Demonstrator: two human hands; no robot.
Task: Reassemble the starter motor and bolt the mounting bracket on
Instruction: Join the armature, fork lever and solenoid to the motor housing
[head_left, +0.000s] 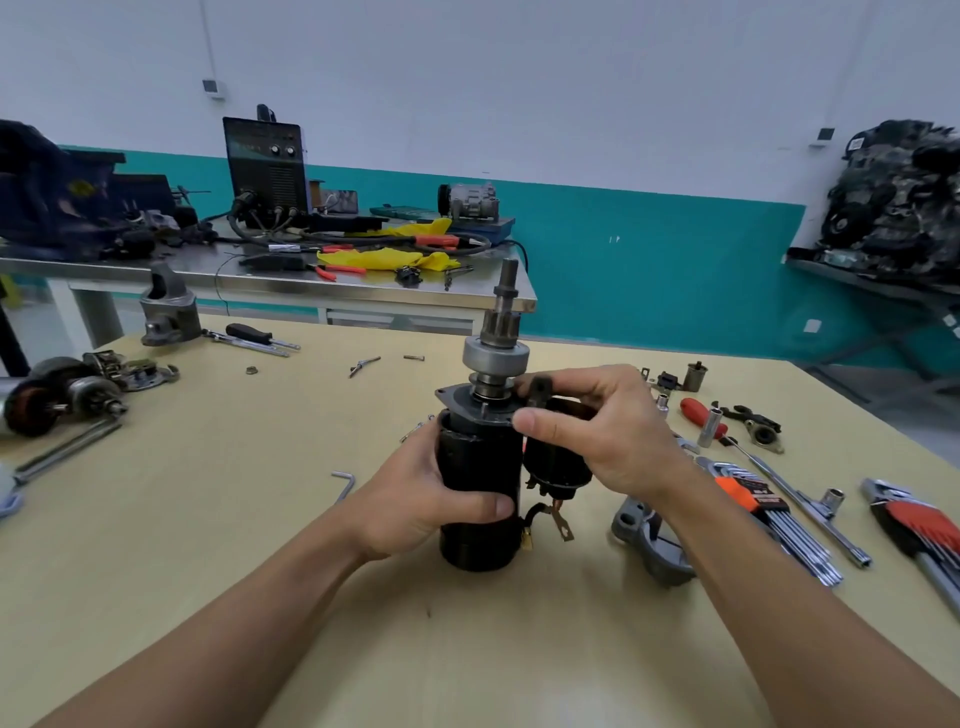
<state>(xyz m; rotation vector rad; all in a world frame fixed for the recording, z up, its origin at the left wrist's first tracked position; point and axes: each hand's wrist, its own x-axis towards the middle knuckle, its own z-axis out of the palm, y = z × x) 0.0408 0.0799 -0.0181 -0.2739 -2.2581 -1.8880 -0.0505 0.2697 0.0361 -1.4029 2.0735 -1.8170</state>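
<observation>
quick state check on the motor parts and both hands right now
motor body, upright on the table, gripped by the left hand
left hand, wrapped round the motor body
solenoid, raised off the table, beside the motor body
right hand, gripping the solenoid's top
pinion shaft, sticking up, uncovered
grey housing, lying on the table, not fitted
hex keys, lying bundled on the table

Bright even light, soft shadows, wide-angle edge distortion, blurry bg.

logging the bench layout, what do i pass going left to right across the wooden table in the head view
grey housing, black-handled screwdriver, loose hex key, starter motor, orange hex key set, red hex key set
</observation>
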